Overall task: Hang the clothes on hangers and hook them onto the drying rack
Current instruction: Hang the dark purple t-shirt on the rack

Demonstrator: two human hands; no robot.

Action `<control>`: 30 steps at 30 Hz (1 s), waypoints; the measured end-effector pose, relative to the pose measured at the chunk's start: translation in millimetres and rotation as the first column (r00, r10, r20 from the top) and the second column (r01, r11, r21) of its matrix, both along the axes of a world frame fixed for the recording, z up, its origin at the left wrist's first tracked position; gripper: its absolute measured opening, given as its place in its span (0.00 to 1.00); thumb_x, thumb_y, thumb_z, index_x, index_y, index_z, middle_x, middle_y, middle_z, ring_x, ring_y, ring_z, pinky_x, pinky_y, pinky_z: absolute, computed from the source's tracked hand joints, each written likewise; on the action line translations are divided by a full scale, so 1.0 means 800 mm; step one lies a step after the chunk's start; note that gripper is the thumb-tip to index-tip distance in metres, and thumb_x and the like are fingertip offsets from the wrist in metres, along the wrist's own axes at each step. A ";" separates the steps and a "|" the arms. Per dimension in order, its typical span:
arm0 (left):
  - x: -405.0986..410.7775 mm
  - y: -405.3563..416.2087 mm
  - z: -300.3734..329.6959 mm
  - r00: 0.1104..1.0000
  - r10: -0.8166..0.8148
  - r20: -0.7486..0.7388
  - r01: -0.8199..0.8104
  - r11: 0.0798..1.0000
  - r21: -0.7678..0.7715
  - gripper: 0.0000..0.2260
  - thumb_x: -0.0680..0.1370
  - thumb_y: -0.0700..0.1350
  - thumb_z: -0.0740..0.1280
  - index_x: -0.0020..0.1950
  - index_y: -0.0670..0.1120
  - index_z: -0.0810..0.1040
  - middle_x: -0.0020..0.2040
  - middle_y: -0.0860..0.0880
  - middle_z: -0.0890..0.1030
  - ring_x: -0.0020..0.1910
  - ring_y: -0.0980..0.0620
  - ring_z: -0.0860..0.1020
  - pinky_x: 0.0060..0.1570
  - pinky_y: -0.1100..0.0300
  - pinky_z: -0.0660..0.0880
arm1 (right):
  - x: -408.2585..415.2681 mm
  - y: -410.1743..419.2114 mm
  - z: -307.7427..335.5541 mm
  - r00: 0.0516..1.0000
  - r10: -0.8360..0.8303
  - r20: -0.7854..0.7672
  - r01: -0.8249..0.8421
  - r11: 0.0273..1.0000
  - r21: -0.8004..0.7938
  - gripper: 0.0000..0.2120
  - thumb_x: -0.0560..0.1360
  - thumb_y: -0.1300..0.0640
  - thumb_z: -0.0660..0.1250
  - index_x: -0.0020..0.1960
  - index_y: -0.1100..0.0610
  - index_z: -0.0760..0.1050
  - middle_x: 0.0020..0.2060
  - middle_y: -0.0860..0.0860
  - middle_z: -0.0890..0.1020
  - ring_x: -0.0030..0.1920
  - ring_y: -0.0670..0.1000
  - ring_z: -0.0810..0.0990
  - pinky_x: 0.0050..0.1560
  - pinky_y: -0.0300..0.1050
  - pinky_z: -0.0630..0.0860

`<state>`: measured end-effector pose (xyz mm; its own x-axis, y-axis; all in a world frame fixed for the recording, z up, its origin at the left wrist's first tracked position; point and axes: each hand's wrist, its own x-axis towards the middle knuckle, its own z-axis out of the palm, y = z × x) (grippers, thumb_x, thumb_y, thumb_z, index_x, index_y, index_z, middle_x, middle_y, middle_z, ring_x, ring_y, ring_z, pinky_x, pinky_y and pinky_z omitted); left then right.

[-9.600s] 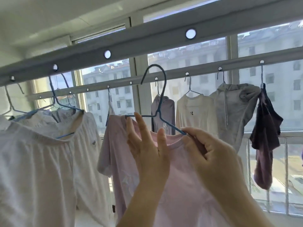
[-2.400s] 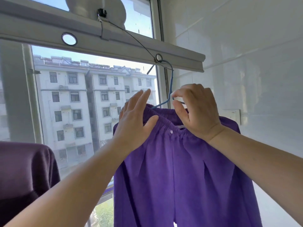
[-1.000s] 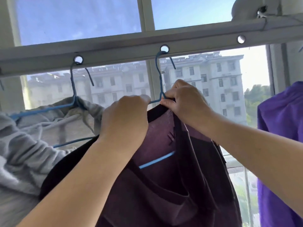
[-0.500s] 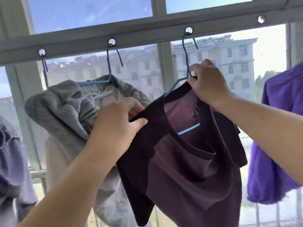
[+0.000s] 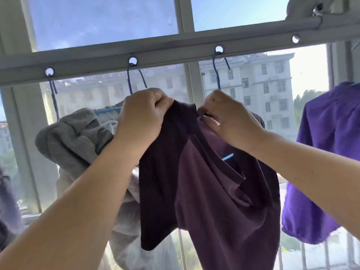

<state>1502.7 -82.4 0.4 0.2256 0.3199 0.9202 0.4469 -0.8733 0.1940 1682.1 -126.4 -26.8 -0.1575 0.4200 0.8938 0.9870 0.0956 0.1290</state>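
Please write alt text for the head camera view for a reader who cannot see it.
Two bare hands, left hand and right hand, pull a dark maroon shirt onto a blue hanger hooked in a drying rack bar. A grey garment hangs left, a purple garment right.

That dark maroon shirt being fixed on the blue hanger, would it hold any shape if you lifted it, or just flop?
Probably flop: the dark maroon shirt sags in deep folds below the thin blue wire hanger. It looks light, since the left hand lifts a bunched shoulder with a pinch. It may slide sideways, as the right hand pinches it at the hanger's neck.
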 end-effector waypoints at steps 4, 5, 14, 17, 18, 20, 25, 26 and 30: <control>0.023 0.012 0.025 0.985 0.032 -0.169 -0.048 0.994 -0.093 0.10 0.75 0.48 0.66 0.43 0.42 0.81 0.41 0.47 0.81 0.42 0.49 0.77 0.41 0.63 0.67 | 0.003 -0.001 0.001 0.999 0.032 -0.011 -0.032 0.999 -0.010 0.07 0.73 0.63 0.66 0.50 0.58 0.78 0.49 0.53 0.76 0.44 0.50 0.76 0.44 0.40 0.68; 0.028 0.010 0.025 0.967 0.023 -0.255 -0.059 0.989 -0.137 0.07 0.74 0.48 0.67 0.43 0.45 0.81 0.41 0.47 0.81 0.44 0.49 0.77 0.43 0.62 0.69 | 0.004 -0.002 0.001 0.998 0.057 -0.015 -0.057 0.998 -0.001 0.07 0.73 0.63 0.66 0.50 0.58 0.78 0.48 0.52 0.76 0.43 0.51 0.77 0.44 0.39 0.69; 0.020 -0.029 -0.017 0.951 -0.035 -0.308 0.001 0.994 -0.110 0.03 0.75 0.47 0.65 0.43 0.52 0.78 0.41 0.54 0.80 0.44 0.52 0.77 0.47 0.58 0.73 | 0.032 -0.016 -0.013 0.964 0.117 -0.238 -0.083 0.986 0.147 0.10 0.74 0.67 0.63 0.54 0.60 0.74 0.50 0.51 0.75 0.44 0.49 0.78 0.45 0.35 0.74; 0.024 -0.043 -0.025 0.945 -0.009 -0.326 -0.007 0.999 -0.049 0.11 0.78 0.51 0.60 0.45 0.48 0.80 0.42 0.51 0.82 0.45 0.51 0.78 0.49 0.54 0.75 | 0.062 -0.022 -0.019 0.962 -0.011 -0.272 0.070 0.976 0.208 0.10 0.75 0.66 0.62 0.55 0.60 0.75 0.52 0.56 0.77 0.53 0.56 0.77 0.51 0.44 0.72; 0.024 -0.049 -0.025 0.944 -0.014 -0.329 -0.004 0.999 -0.053 0.14 0.77 0.54 0.60 0.45 0.47 0.80 0.42 0.50 0.83 0.43 0.51 0.79 0.48 0.53 0.76 | 0.074 -0.024 -0.020 0.949 -0.067 -0.308 0.129 0.975 0.184 0.11 0.76 0.65 0.61 0.57 0.59 0.74 0.55 0.56 0.76 0.57 0.57 0.75 0.54 0.44 0.69; 0.024 -0.060 -0.025 0.936 -0.034 -0.350 0.009 0.997 -0.073 0.16 0.73 0.60 0.62 0.44 0.49 0.81 0.40 0.52 0.82 0.41 0.53 0.79 0.46 0.54 0.76 | 0.093 -0.025 -0.019 0.900 -0.168 -0.403 0.192 0.981 0.019 0.15 0.77 0.62 0.59 0.63 0.57 0.72 0.62 0.56 0.74 0.63 0.57 0.71 0.62 0.47 0.66; 0.025 -0.067 -0.015 0.881 0.097 -0.463 -0.141 0.988 -0.060 0.06 0.72 0.49 0.68 0.43 0.47 0.81 0.38 0.51 0.80 0.42 0.50 0.77 0.45 0.55 0.73 | 0.127 -0.020 -0.016 0.852 -0.101 -0.514 -0.013 0.977 -0.215 0.19 0.73 0.59 0.67 0.63 0.54 0.71 0.56 0.53 0.80 0.58 0.53 0.77 0.60 0.48 0.70; 0.025 -0.063 -0.013 0.877 0.139 -0.459 -0.187 0.980 -0.061 0.06 0.74 0.47 0.66 0.43 0.47 0.81 0.39 0.49 0.80 0.43 0.49 0.77 0.46 0.53 0.74 | 0.133 -0.016 -0.014 0.868 -0.121 -0.482 0.017 0.977 -0.215 0.20 0.72 0.58 0.68 0.63 0.52 0.71 0.56 0.54 0.79 0.58 0.54 0.77 0.59 0.49 0.70; 0.026 -0.048 -0.016 0.903 0.246 -0.353 -0.298 0.949 -0.101 0.09 0.77 0.41 0.60 0.46 0.47 0.80 0.44 0.46 0.81 0.46 0.45 0.77 0.52 0.46 0.74 | 0.145 0.002 -0.003 0.865 -0.111 -0.490 0.014 0.980 -0.198 0.21 0.71 0.56 0.69 0.62 0.51 0.71 0.56 0.54 0.75 0.57 0.54 0.75 0.59 0.51 0.72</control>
<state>1523.8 -120.8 -12.1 0.3935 0.5398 0.7442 0.7240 -0.6808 0.1110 1797.9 -125.0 -29.1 0.3187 0.5758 0.7529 0.9196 0.0048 -0.3929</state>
